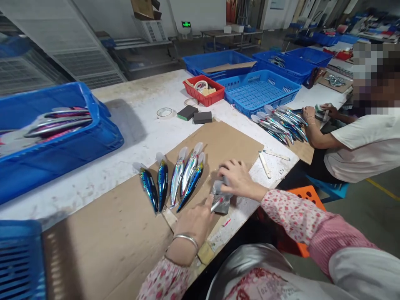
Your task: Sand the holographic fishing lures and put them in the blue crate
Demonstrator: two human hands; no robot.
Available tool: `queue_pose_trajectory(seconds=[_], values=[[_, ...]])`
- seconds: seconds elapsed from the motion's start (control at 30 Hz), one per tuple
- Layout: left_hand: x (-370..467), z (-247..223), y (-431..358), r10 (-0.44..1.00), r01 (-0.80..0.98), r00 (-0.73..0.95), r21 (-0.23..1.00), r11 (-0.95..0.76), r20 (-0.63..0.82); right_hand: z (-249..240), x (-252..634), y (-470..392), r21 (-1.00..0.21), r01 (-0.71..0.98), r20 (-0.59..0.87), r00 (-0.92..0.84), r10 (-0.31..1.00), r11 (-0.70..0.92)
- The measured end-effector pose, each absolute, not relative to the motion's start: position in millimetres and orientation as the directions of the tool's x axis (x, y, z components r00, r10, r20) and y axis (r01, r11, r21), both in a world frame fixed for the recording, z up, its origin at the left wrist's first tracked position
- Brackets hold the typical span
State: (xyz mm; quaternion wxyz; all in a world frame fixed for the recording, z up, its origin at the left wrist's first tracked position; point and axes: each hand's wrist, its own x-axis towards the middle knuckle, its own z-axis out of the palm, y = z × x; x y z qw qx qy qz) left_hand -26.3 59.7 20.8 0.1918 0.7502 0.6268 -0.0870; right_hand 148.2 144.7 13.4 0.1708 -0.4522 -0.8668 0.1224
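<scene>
My left hand (195, 221), a bangle on its wrist, is closed on a fishing lure (216, 204); only a silvery part with a red spot shows past the fingers. Under it lies a grey block (222, 207) near the front edge of the cardboard (231, 137). My right hand (236, 179) curls down beside the lure, fingers closed over a small grey piece (225, 181) whose kind is mostly hidden. To the left, several finished-looking lures with clear lips lie in a fan, among them a dark blue lure (162, 183) and a silver lure (177, 177).
Two dark foam blocks (202, 118) and a tape roll (164, 113) lie behind the cardboard. Knives (265, 164) lie at right. A red basket (206, 98), a blue crate (262, 89) and a blue bin of lures (103, 129) stand around. A co-worker (365, 141) sits at right beside more lures.
</scene>
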Motion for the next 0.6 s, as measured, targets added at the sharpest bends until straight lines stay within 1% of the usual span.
queue_pose_trajectory(seconds=[0.1, 0.17, 0.23, 0.3, 0.4, 0.47, 0.53, 0.6], values=[[-24.4, 23.8, 60.3, 0.879, 0.975, 0.217, 0.048, -0.217, -0.424, 11.3, 132.9, 142.2, -0.355, 0.740, 0.287, -0.496, 0.820, 0.572], [-23.4, 26.8, 59.9, 0.871, 0.972, 0.226, 0.038, -0.233, -0.436, 11.0, 133.3, 144.8, -0.354, 0.711, 0.269, -0.544, 0.795, 0.607], [-22.3, 28.7, 59.2, 0.868, 0.972, 0.223, 0.031, -0.234, -0.443, 12.6, 139.5, 148.4, -0.354, 0.695, 0.190, -0.602, 0.775, 0.626], [-21.0, 29.3, 58.7, 0.868, 0.973, 0.213, 0.013, -0.232, -0.449, 15.1, 141.2, 149.4, -0.352, 0.719, 0.150, -0.589, 0.794, 0.600], [-19.4, 29.9, 58.5, 0.868, 0.976, 0.196, 0.006, -0.217, -0.457, 17.7, 130.9, 144.6, -0.340, 0.750, 0.243, -0.512, 0.824, 0.567], [-18.8, 31.0, 57.8, 0.866, 0.977, 0.194, 0.013, -0.212, -0.461, 18.4, 127.2, 141.9, -0.336, 0.728, 0.286, -0.526, 0.801, 0.598], [-18.6, 32.1, 56.5, 0.866, 0.977, 0.199, 0.021, -0.213, -0.458, 18.8, 132.2, 142.0, -0.351, 0.710, 0.234, -0.565, 0.791, 0.611], [-18.2, 32.3, 55.4, 0.868, 0.976, 0.207, 0.026, -0.218, -0.451, 19.4, 139.1, 143.1, -0.370, 0.736, 0.151, -0.554, 0.819, 0.567]])
